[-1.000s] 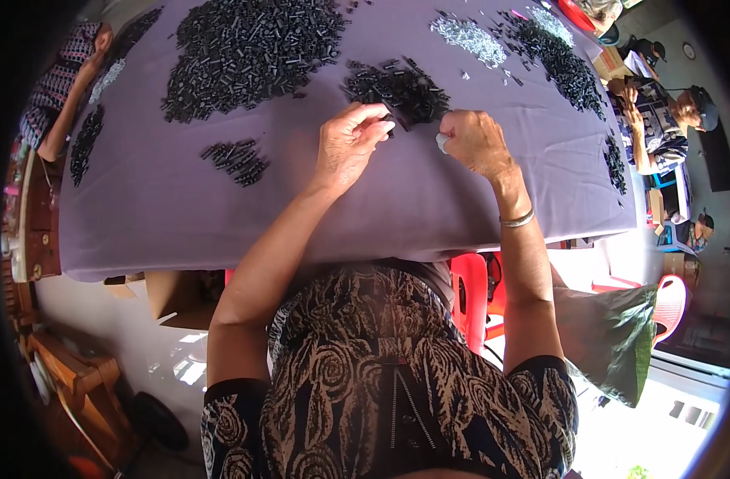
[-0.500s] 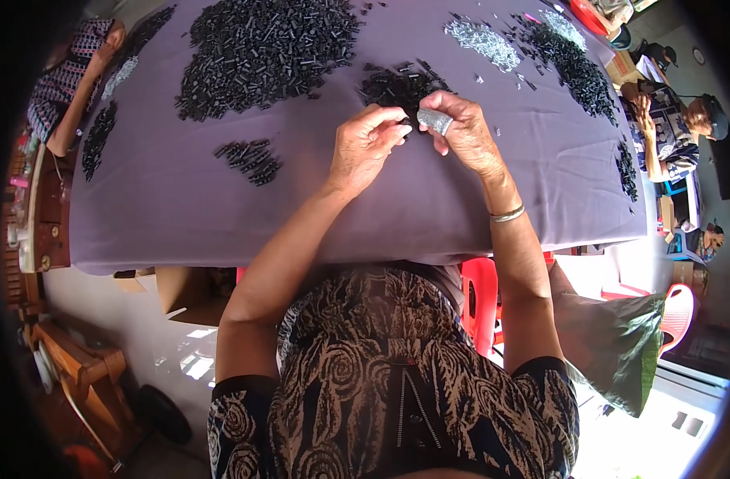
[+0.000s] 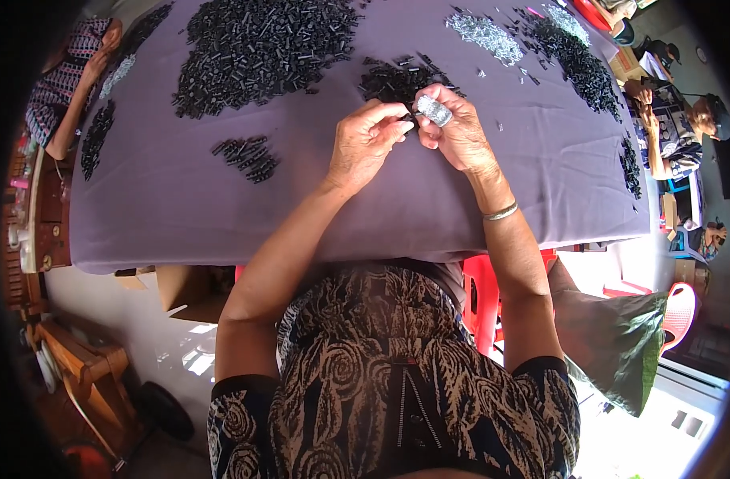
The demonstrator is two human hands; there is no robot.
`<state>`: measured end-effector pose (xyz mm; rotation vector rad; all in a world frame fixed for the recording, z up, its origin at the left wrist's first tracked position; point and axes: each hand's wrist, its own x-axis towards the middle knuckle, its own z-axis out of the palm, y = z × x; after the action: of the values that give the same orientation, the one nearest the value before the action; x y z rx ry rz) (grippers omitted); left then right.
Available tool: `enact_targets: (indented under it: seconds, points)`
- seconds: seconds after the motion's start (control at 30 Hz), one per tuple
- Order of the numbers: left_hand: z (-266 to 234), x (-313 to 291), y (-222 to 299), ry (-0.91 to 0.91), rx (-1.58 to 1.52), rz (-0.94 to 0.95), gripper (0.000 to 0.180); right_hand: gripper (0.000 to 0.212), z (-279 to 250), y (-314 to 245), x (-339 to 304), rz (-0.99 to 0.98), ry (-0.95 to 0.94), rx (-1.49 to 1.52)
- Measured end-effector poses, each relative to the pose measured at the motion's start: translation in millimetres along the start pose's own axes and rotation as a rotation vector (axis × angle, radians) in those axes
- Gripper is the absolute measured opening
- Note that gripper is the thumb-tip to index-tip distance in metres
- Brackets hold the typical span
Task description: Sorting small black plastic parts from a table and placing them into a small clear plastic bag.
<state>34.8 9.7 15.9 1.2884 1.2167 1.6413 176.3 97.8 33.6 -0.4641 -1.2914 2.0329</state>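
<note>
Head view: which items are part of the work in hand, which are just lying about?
In hand:
left hand
right hand
silver piece in the right fingers
small black pile just beyond

Lying about:
large black heap
silver pile
red chair

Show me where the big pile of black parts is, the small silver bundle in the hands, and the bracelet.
big pile of black parts (image 3: 265, 48), head view, middle of the heap.
small silver bundle (image 3: 434, 110), head view, its shiny side, between the right hand's fingertips.
bracelet (image 3: 501, 212), head view, the band across the right wrist.
</note>
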Motion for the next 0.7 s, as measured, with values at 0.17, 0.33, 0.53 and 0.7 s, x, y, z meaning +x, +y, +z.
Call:
enact_targets:
  seconds: [0.17,0.33,0.53,0.7]
  points:
    - [0.0,0.3,-4.0,0.005,0.023,0.021,0.015,0.003,-0.4,4.2,2.4,-0.014,-0.021,-0.194]
    - [-2.6,-0.6,-6.1,-0.033,0.098,0.023,0.015,0.004,3.0,-0.5,0.4,-0.078,0.023,-0.473]
    - [2.8,-1.6,-5.3,0.014,0.017,-0.023,0.014,0.008,3.4,2.9,0.9,-0.326,0.019,-0.846]
    - [-3.9,0.2,-14.3,-0.045,-0.177,-0.087,0.013,0.009,13.5,-9.7,-2.0,-0.466,-0.073,-1.134]
